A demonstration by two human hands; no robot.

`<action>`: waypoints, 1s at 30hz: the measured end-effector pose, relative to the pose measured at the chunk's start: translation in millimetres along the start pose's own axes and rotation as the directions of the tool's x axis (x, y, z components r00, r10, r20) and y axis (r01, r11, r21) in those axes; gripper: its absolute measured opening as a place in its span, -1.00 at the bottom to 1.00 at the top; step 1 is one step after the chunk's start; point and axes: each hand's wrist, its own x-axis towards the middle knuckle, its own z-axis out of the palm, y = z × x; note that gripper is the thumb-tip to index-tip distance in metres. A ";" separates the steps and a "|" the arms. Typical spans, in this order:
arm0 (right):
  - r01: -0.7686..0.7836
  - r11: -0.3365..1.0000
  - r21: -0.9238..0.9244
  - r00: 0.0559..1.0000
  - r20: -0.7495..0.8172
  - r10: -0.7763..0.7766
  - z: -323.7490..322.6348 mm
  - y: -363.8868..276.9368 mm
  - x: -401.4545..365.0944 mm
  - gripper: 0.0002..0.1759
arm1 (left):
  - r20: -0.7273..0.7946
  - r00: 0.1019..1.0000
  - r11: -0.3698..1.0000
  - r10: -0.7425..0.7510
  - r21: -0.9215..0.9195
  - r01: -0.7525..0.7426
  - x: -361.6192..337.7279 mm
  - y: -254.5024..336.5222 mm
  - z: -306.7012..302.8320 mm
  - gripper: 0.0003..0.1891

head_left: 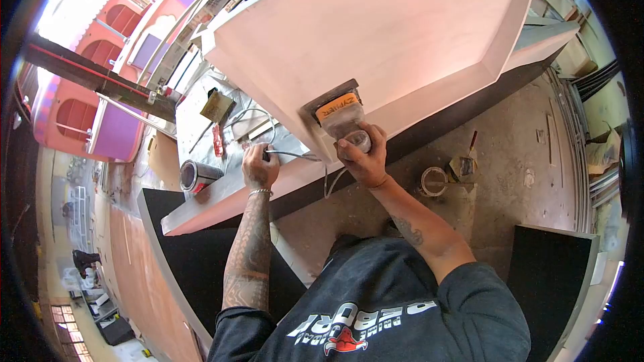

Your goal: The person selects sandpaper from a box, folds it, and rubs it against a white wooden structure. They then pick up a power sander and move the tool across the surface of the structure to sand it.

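Observation:
My right hand is wrapped round the rounded grip of a dusty electric sander with an orange label. The sander's dark pad lies against the lower left part of a large pale pink panel with raised edges. My left hand is closed around the grey power cord, beside the panel's left corner. Part of the cord hangs in a loop below the sander. Near my left hand are an open metal can, a red-handled tool and a box-like brown piece.
A long pink-edged ledge runs in front of me. On the floor at right are a round tin and a small container with a brush. Pink and purple structures stand at left, behind a dark beam. Pipes line the right wall.

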 end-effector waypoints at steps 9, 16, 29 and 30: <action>0.022 1.000 0.014 0.999 -0.040 -0.021 1.4 -21.4 18.7 -0.34 | 0.011 0.999 0.999 -0.032 0.004 0.032 0.7 2.8 -1.8 -0.91; 0.003 0.999 -0.041 1.000 -0.027 -0.005 7.8 -8.4 -3.6 -0.37 | 0.000 1.000 1.000 -0.024 0.005 0.024 0.2 0.8 -0.9 -0.92; -0.058 0.996 -0.064 0.997 0.039 0.060 10.0 -6.4 -19.0 -0.38 | -0.011 1.000 1.000 -0.012 0.001 0.012 1.9 2.6 -2.5 -0.92; -0.057 0.996 -0.063 0.997 0.039 0.060 10.8 -5.2 -18.2 -0.38 | -0.003 1.000 1.000 -0.008 0.004 0.008 1.1 2.2 -2.4 -0.92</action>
